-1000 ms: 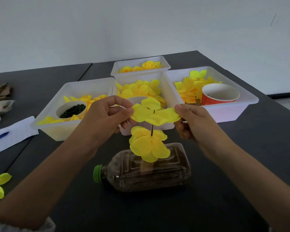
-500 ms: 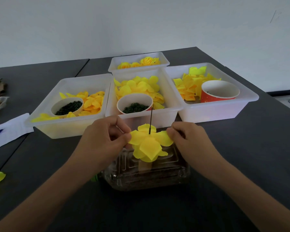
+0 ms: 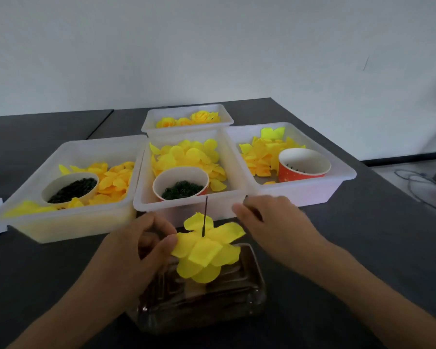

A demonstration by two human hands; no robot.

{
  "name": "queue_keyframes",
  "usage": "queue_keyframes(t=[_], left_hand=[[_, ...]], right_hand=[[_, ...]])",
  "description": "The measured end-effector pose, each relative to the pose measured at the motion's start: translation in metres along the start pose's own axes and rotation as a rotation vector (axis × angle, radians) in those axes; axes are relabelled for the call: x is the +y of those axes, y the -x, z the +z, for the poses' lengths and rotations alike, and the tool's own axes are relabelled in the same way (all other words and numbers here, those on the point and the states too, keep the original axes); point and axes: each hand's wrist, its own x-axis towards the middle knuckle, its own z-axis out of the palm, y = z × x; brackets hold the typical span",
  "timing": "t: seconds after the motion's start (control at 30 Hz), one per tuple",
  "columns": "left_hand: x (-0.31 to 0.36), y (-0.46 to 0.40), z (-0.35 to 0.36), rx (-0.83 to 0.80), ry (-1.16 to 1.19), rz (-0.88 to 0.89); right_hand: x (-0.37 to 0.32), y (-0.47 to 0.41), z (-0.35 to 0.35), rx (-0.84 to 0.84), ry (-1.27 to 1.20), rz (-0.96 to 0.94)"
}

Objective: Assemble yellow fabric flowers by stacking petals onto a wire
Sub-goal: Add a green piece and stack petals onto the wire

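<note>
A thin dark wire [image 3: 204, 215] stands upright out of a clear plastic bottle [image 3: 212, 298] that lies on its side on the dark table. Several yellow fabric petal layers form a flower [image 3: 207, 250] stacked low on the wire. My left hand [image 3: 139, 250] pinches the flower's left petal edge between thumb and fingers. My right hand [image 3: 275, 222] hovers just right of the flower, fingers relaxed, touching no petal and holding nothing that I can see.
Behind the bottle stand a left tray [image 3: 68, 222], a middle tray [image 3: 186, 206] and a right tray [image 3: 347, 172], all white and holding loose yellow petals. A back tray [image 3: 186, 110] holds finished flowers. Two white cups [image 3: 71, 187] [image 3: 180, 183] hold dark green pieces. A red cup [image 3: 303, 165] sits in the right tray.
Both hands slid the top petal layer down the wire onto the lower stack. My right hand then let go of the petal and drew away to the right.
</note>
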Motion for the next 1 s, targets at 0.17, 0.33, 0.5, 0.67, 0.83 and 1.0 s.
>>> queue_keyframes(t=[0.17,0.33,0.5,0.67,0.83,1.0], left_hand=[[-0.005,-0.008,-0.023,0.163,-0.127,0.022],[-0.014,-0.027,-0.041,0.228,-0.067,0.032],[-0.024,-0.037,-0.048,0.136,0.029,-0.025],[-0.022,-0.046,-0.048,0.111,0.097,0.031],[-0.017,-0.044,-0.051,0.094,0.177,0.034],[0.014,-0.045,-0.044,0.077,0.262,0.128]], right_hand=[[0.049,-0.105,-0.056,0.396,0.158,0.024],[0.116,-0.207,-0.076,0.116,0.536,0.173],[0.16,-0.246,-0.064,-0.188,0.616,0.266],[0.169,-0.255,-0.062,-0.046,0.553,0.148],[0.126,-0.237,-0.113,0.288,0.172,0.066],[0.043,-0.154,-0.133,0.478,-0.312,-0.256]])
